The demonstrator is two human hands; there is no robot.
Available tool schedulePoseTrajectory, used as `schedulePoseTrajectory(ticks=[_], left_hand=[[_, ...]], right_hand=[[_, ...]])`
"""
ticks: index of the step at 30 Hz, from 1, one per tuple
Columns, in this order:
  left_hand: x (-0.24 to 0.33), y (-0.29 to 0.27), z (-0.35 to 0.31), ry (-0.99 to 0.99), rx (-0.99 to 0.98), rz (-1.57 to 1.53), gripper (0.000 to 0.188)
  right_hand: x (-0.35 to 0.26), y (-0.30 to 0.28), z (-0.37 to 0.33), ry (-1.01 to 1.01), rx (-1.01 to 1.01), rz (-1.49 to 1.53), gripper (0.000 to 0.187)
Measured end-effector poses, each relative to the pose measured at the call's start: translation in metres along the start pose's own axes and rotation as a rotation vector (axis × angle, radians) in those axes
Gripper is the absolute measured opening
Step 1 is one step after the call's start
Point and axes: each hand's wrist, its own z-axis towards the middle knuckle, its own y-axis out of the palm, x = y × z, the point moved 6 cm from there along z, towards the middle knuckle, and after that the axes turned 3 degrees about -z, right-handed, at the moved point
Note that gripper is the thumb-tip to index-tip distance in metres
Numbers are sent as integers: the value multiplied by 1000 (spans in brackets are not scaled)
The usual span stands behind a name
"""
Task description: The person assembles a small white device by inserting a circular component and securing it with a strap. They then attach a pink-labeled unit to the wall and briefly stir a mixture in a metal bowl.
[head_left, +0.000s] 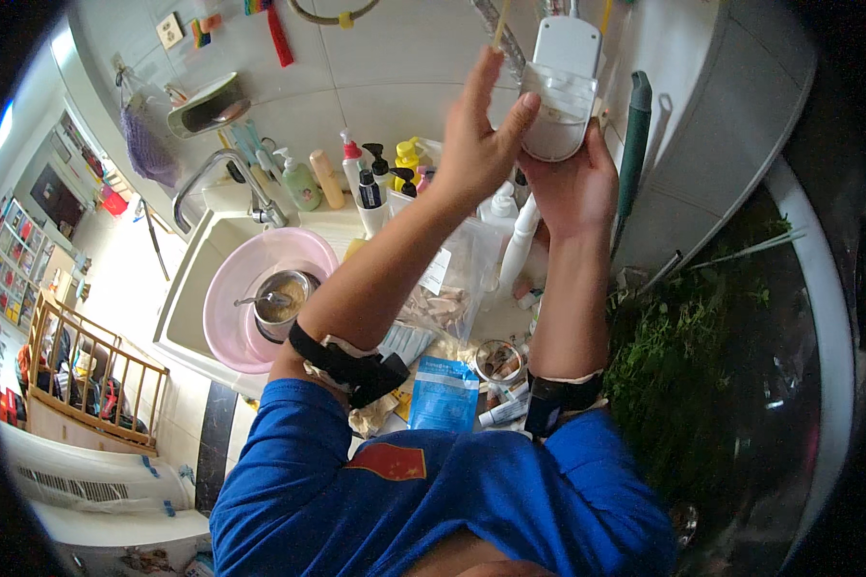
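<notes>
Up near the tiled wall, my right hand (577,188) cradles a white oblong plastic case (566,46) from below. A clear section covers its lower half; its exact kind I cannot make out. Beside its left edge is my left hand (479,135), fingers stretched upward and thumb apart, the thumb tip against or very close to the case. A thin pale stick (501,24) shows above the left fingertips; whether the hand touches it is unclear. Under my forearms, a clear plastic bag (452,288) and a blue packet (444,394) lie on the counter.
On the left, a sink (188,298) with a curved tap (221,159) holds a pink basin (226,327) with a metal bowl (284,293) inside. Several pump bottles (300,183) line the wall. A dark green handle (634,144) stands right of my hands; leafy greenery (683,375) is farther right.
</notes>
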Motion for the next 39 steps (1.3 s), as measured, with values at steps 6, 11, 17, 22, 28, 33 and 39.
schedulePoseTrajectory(ticks=[6,11,17,22,28,33,39], left_hand=[[-7,15,-13,-99,20,-218,57],[-7,12,-23,-39,14,-20,55],[5,4,-36,13,-6,149,51],[21,-20,-19,38,-46,521,23],[39,6,24,128,-77,269,24],[20,19,39,-172,-185,260,32],[0,21,38,-392,-299,-20,28]], right_hand=[[8,1,0,-6,100,-42,44],[8,-3,0,-34,105,-77,44],[7,-2,-1,-37,105,-124,45],[-3,-5,-1,-67,76,-217,41],[-4,-8,4,-161,49,-251,41],[-10,-5,1,-199,47,-330,51],[-14,-4,-3,-219,39,-377,51]])
